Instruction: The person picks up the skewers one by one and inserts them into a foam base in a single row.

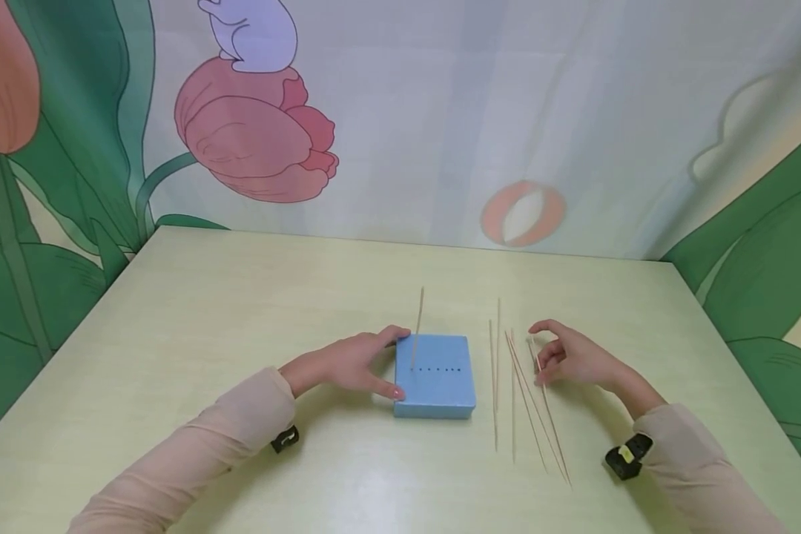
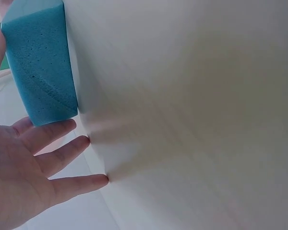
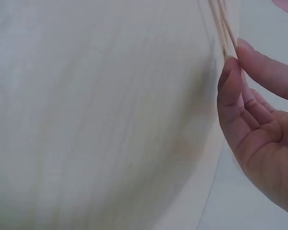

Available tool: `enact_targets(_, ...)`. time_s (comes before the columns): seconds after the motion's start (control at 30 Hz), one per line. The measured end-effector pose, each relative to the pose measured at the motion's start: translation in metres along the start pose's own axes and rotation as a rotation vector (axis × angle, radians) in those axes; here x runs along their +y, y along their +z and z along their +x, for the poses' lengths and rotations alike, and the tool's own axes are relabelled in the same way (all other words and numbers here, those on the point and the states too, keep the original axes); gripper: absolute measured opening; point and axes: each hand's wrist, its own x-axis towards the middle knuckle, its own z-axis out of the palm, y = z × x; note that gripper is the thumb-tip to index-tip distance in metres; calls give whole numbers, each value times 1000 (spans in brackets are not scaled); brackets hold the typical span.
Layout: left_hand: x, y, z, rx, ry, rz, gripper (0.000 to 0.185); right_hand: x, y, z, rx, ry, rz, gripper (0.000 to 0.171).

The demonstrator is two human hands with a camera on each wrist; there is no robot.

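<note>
While the left hand [image 1: 354, 363] rests with straight fingers against a square blue foam block [image 1: 435, 373] holding one upright skewer [image 1: 417, 320], the right hand [image 1: 570, 358] pinches a thin wooden stick [image 1: 544, 400] among others on the smooth pale tabletop [image 1: 240, 297].

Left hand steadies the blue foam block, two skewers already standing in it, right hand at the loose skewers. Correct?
Not quite: the head view shows only one skewer standing in the blue foam block, at the left end of its row of holes. The rest holds: the left hand steadies the block, and the right hand is at the loose skewers on the table.
</note>
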Motion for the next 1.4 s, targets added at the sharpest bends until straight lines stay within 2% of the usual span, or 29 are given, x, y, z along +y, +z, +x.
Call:
enact_targets(0.23,-3,-3,4,9,-2,-23,92,-11,-4,-7,104,-24,119,64)
enact_targets(0.53,-3,-5,6,-23,-16,-33,92,-35,-3,-14,260,-252,116,67)
enact_targets(0.77,-1,-6,7,-36,-23,-27,92,-65,7,-17,399,-392,112,70)
enact_targets(0.87,0,-6,6,-34,-22,-27,92,-79,13,-18,471,-435,127,61)
enact_targets(1.07,0,-6,5,-33,-36,-28,93,-106,26,-18,562,-535,187,28)
enact_targets(1.23,1,-7,4,-37,-44,-28,93,-126,39,-12,595,-618,202,23)
enact_targets(1.4,1,-6,4,-40,-41,-31,92,-139,51,-1,615,-687,135,13)
